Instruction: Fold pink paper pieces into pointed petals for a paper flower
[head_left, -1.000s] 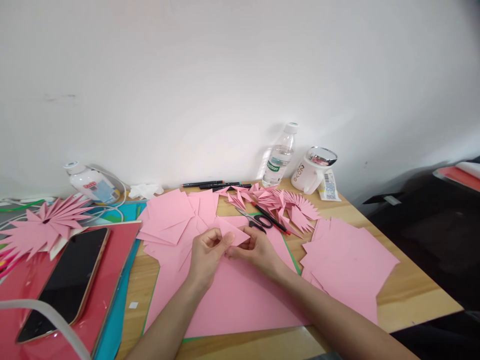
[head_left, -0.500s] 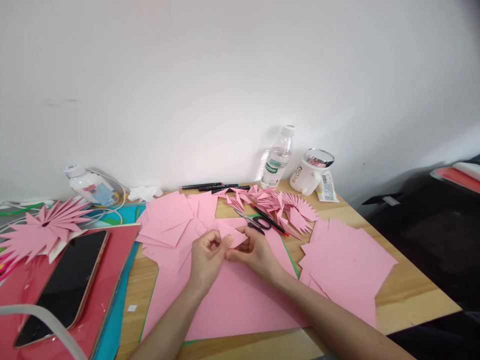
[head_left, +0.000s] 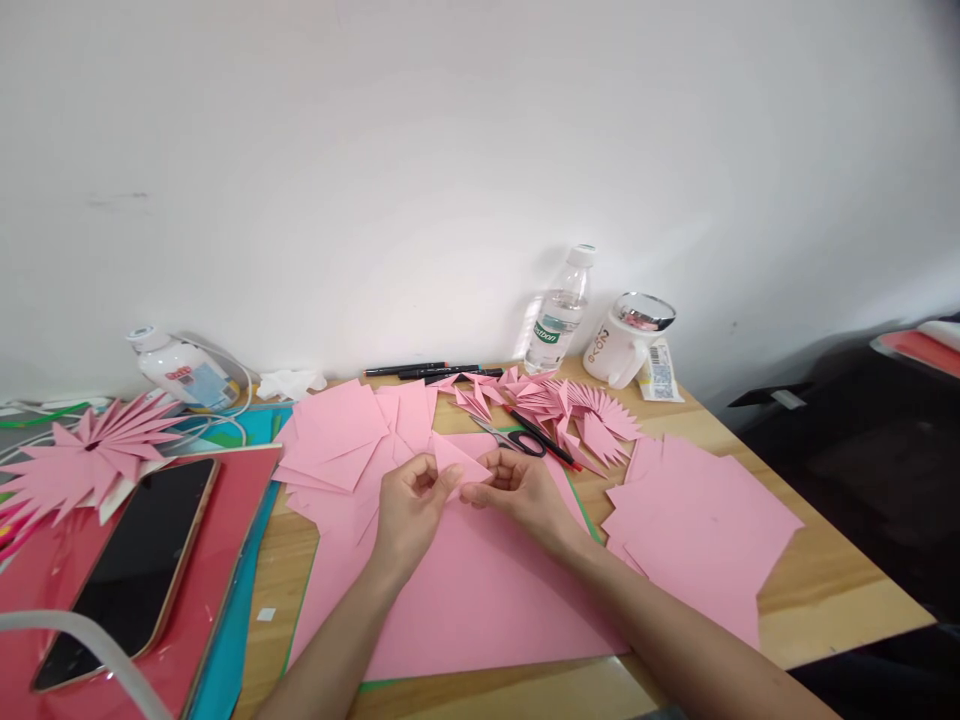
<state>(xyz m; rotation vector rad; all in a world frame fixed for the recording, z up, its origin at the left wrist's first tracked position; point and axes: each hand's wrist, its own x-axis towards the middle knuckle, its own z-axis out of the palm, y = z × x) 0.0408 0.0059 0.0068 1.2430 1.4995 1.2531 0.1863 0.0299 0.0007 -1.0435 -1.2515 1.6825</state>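
A small pink paper folded into a triangle is held between both hands above a large pink sheet. My left hand pinches its left side, thumb on the front face. On the right corner, my right hand grips it between thumb and curled fingers. Just behind the right hand lie scissors with dark handles and a black-and-red pen. Pink paper squares are piled behind the left hand, and more pink paper lies to the right.
Folded pink pieces lie at the back near a water bottle and a white mug. Black pens rest by the wall. Leftward are a phone, a pink paper pinwheel shape and a white bottle.
My right thumb has shifted slightly right along the folded paper, toward its corner. Both hands keep hold of it. The view has moved a little.
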